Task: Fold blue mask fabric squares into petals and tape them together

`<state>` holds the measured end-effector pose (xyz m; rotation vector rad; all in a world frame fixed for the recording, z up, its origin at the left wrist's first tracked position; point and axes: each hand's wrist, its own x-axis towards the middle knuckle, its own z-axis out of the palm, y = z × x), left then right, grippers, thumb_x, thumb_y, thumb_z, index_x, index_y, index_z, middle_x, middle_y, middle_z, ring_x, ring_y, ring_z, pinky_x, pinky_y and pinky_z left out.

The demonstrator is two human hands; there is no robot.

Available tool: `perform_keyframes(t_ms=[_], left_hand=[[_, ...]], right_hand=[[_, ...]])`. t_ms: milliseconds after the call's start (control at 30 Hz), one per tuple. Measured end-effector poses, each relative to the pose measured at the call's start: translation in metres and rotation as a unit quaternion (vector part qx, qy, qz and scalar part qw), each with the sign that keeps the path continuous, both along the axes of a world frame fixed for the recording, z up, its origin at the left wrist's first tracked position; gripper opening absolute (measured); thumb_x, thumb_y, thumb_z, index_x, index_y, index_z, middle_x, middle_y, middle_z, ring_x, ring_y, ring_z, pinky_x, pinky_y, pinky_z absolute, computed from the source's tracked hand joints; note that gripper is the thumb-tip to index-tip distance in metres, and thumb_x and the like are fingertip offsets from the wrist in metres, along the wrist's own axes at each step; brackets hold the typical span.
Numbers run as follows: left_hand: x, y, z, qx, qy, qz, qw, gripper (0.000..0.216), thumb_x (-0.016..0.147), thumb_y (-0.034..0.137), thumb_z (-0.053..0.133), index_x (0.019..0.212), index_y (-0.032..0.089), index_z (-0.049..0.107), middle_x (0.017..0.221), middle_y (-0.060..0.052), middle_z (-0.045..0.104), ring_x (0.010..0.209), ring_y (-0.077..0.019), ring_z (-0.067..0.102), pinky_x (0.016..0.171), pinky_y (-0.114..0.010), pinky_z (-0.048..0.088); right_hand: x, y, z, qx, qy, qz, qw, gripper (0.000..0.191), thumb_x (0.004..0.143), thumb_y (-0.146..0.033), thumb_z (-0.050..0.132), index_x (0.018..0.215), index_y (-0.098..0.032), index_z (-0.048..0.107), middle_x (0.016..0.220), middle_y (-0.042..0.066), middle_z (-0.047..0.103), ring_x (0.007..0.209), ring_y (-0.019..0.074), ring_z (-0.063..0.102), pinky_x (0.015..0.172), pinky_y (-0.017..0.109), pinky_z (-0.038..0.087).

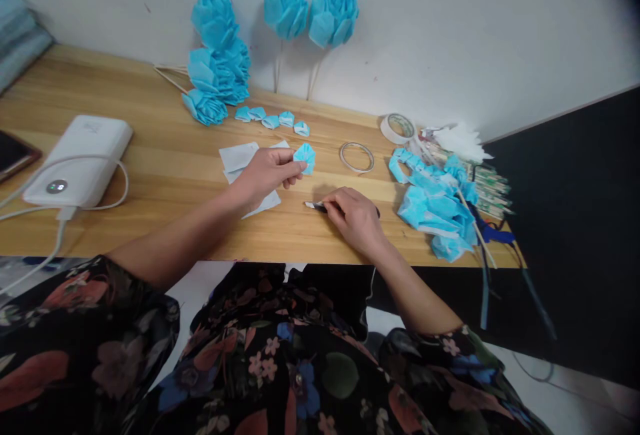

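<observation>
Between the thumb and fingers of my left hand point(273, 173) is a folded blue paper petal point(305, 157), held up over the wooden table. My right hand point(354, 216) rests near the table's front edge, its fingers wrapped round a dark-handled craft knife point(316, 205) whose pale tip points left. Several white paper sheets point(240, 155) lie beneath and beside my left hand. Behind it, several small folded blue pieces point(271, 121) sit in a loose row. A thin roll of tape point(357, 157) lies flat beyond my right hand.
Blue paper flowers point(215, 68) on sticks lie at the back left; two more flowers point(334, 16) lean on the wall. Crumpled blue paper point(435, 211), a wider tape roll point(398, 128) and bundled sticks point(493, 188) crowd the right. A white power bank point(83, 155) with cables is left.
</observation>
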<state>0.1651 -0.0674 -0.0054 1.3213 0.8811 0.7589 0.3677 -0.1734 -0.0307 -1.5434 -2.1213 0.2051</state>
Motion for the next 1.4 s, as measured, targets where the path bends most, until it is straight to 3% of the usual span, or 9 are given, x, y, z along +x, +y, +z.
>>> perform_keyframes(t_ms=[233,333,500,667,833,1033,1267,1400], left_hand=[[0.001,-0.002,-0.001,-0.015,-0.01,-0.023,1.0,0.02,0.077,0.03,0.07,0.064,0.016,0.063,0.062,0.001,0.061,0.057,-0.0083,0.051,0.058,-0.023,0.041],[0.001,-0.003,0.0,-0.016,-0.009,-0.028,0.999,0.022,0.076,0.033,0.07,0.064,0.016,0.063,0.062,0.001,0.06,0.057,-0.0087,0.051,0.058,-0.023,0.041],[-0.001,-0.002,0.001,-0.006,0.003,-0.027,1.0,0.022,0.077,0.033,0.068,0.064,0.016,0.061,0.059,0.002,0.056,0.058,-0.009,0.05,0.057,-0.023,0.039],[-0.001,0.001,-0.001,-0.012,0.003,-0.029,0.999,0.026,0.078,0.036,0.066,0.062,0.017,0.06,0.057,0.002,0.054,0.056,-0.0091,0.049,0.055,-0.023,0.038],[0.0,0.002,0.0,-0.025,0.008,-0.033,0.999,0.026,0.08,0.034,0.065,0.061,0.017,0.061,0.057,0.001,0.056,0.054,-0.0088,0.049,0.053,-0.022,0.038],[0.001,0.0,0.004,-0.047,0.025,-0.032,0.998,0.027,0.083,0.029,0.064,0.059,0.016,0.061,0.056,0.001,0.056,0.054,-0.0088,0.05,0.053,-0.021,0.039],[0.002,-0.001,0.003,-0.041,0.021,-0.033,0.998,0.027,0.083,0.029,0.064,0.06,0.016,0.061,0.056,0.001,0.057,0.054,-0.0089,0.05,0.053,-0.021,0.039],[0.002,-0.001,0.001,-0.04,0.019,-0.036,0.998,0.026,0.083,0.029,0.064,0.06,0.016,0.062,0.056,0.001,0.057,0.054,-0.009,0.05,0.053,-0.021,0.039]], right_hand=[[0.007,0.006,0.01,-0.082,0.206,-0.097,0.97,0.015,0.096,-0.032,0.058,0.087,-0.022,0.065,0.077,0.001,0.07,0.059,0.0142,0.062,0.057,0.028,0.049],[0.004,0.016,0.029,0.01,0.212,-0.093,0.973,0.014,0.096,-0.032,0.058,0.089,-0.023,0.068,0.087,0.003,0.074,0.071,0.0166,0.067,0.061,0.03,0.053],[-0.007,0.043,0.052,0.216,0.098,-0.023,0.971,0.012,0.097,-0.024,0.058,0.092,-0.027,0.069,0.09,0.004,0.075,0.083,0.0212,0.069,0.078,0.041,0.056],[-0.008,0.063,0.042,0.25,0.019,0.015,0.968,0.014,0.097,-0.023,0.057,0.094,-0.029,0.069,0.087,0.006,0.074,0.085,0.0243,0.067,0.08,0.046,0.053],[-0.007,0.063,0.027,0.272,-0.002,0.018,0.962,0.014,0.097,-0.022,0.058,0.094,-0.029,0.069,0.087,0.006,0.074,0.082,0.0239,0.068,0.077,0.045,0.055],[-0.007,0.062,0.025,0.295,-0.018,0.037,0.955,0.016,0.097,-0.018,0.059,0.096,-0.029,0.07,0.087,0.005,0.075,0.082,0.0228,0.068,0.075,0.043,0.055],[-0.006,0.063,0.021,0.245,-0.022,0.025,0.969,0.017,0.098,-0.022,0.056,0.094,-0.029,0.071,0.089,0.006,0.075,0.084,0.0234,0.066,0.079,0.045,0.053],[-0.006,0.062,0.021,0.267,-0.028,0.038,0.963,0.016,0.098,-0.019,0.057,0.096,-0.028,0.071,0.09,0.006,0.074,0.084,0.0223,0.065,0.078,0.042,0.052]])
